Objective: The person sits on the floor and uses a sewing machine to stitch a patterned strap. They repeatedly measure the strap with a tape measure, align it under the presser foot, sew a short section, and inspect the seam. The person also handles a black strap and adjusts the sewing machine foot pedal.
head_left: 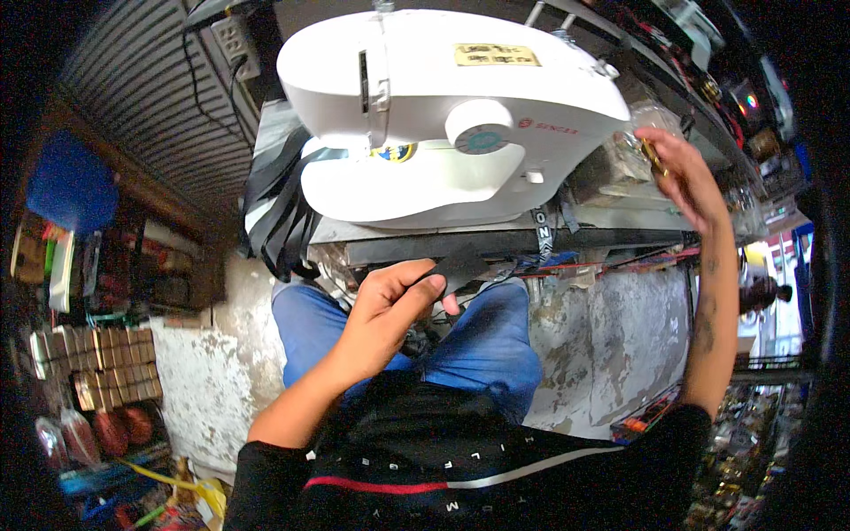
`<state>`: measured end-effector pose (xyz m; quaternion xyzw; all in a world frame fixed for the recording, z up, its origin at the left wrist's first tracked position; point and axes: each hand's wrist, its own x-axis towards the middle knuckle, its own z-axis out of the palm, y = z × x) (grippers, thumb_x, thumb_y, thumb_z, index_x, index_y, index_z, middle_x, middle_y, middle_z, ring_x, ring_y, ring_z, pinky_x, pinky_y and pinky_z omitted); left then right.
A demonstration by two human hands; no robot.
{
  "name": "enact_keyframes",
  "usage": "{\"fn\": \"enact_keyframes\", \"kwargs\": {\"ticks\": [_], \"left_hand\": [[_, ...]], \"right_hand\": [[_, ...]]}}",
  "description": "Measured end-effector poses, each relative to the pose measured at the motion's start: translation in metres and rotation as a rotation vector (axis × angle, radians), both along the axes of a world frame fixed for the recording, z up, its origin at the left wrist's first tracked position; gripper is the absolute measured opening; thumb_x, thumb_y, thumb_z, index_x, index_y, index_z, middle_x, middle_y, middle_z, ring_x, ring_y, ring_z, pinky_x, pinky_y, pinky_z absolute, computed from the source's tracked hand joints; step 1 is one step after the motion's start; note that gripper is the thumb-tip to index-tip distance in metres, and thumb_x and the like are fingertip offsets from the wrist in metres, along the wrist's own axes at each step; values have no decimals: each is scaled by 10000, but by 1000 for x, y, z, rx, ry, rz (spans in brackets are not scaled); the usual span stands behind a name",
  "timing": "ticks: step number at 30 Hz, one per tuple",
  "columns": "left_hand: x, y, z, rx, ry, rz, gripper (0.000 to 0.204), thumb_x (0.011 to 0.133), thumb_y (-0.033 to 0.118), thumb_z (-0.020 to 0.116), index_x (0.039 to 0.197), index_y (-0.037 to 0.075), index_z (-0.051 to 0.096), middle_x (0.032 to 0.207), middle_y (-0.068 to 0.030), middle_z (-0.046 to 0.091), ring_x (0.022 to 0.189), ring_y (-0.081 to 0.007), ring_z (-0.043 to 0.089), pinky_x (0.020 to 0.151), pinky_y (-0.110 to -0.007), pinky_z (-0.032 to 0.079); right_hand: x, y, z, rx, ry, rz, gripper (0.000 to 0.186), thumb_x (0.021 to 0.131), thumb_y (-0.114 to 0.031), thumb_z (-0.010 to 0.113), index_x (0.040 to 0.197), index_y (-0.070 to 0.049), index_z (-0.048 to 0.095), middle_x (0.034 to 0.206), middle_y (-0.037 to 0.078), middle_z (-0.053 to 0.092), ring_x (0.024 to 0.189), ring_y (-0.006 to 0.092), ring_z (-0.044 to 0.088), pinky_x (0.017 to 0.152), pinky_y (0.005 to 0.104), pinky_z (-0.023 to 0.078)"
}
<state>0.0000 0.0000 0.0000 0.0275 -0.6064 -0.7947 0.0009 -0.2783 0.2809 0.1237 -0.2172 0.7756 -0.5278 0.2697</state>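
My left hand (390, 305) is closed above my lap, pinching a short, flat black strap (467, 273) between thumb and fingers. Off to the right, my right hand (686, 177) has its fingers closed round a small gold-coloured metal piece (653, 157), whose exact kind does not show. That hand is beside a clear plastic bag (651, 119) at the right end of a white sewing machine (416, 66). Several long black straps (282, 212) hang in a bunch at the machine's left end. A dark strip lies by the needle area.
The machine stands on a worktable (611, 217) with a dark front edge. A power socket (233, 40) with a cable is at the back left. Stacked small boxes (97, 350) and a blue container (71, 181) stand left. Cluttered small goods (753, 451) fill the lower right.
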Motion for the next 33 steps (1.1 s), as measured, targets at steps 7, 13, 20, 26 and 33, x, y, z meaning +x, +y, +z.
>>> {"fn": "enact_keyframes", "kwargs": {"ticks": [7, 13, 20, 26, 33], "left_hand": [[9, 3, 15, -4, -28, 10, 284, 955, 212, 473, 806, 25, 627, 647, 64, 460, 578, -10, 316, 520, -197, 242], [17, 0, 24, -33, -26, -13, 265, 956, 200, 474, 856, 8, 627, 757, 32, 565, 640, -19, 401, 575, -188, 320], [24, 1, 29, -97, 12, 20, 237, 946, 163, 481, 941, -21, 630, 777, 2, 598, 667, -45, 442, 606, -202, 359], [24, -1, 30, -108, 53, 35, 233, 939, 146, 482, 921, -31, 632, 769, -10, 598, 668, -42, 438, 597, -203, 351], [25, -4, 25, 10, 16, -10, 237, 937, 164, 484, 905, -7, 644, 758, 8, 602, 598, -19, 385, 532, -188, 300]], "right_hand": [[149, -83, -67, -362, -178, 77, 480, 797, -131, 670, 1225, -9, 490, 906, 37, 623, 585, 10, 524, 448, 109, 376], [172, -117, -81, -667, -459, 28, 403, 854, -96, 600, 1224, 11, 483, 905, 10, 575, 588, -5, 444, 462, 118, 341], [174, -124, -81, -600, -688, 90, 379, 864, -113, 601, 1204, 4, 479, 898, 2, 556, 550, -15, 400, 444, 116, 319], [173, -121, -83, -598, -787, 146, 375, 872, -124, 597, 1204, 0, 474, 889, 8, 563, 546, -15, 408, 436, 111, 316], [178, -123, -92, -586, -773, 163, 418, 877, -125, 593, 1249, -2, 449, 911, 16, 561, 551, -1, 421, 447, 118, 337]]}}
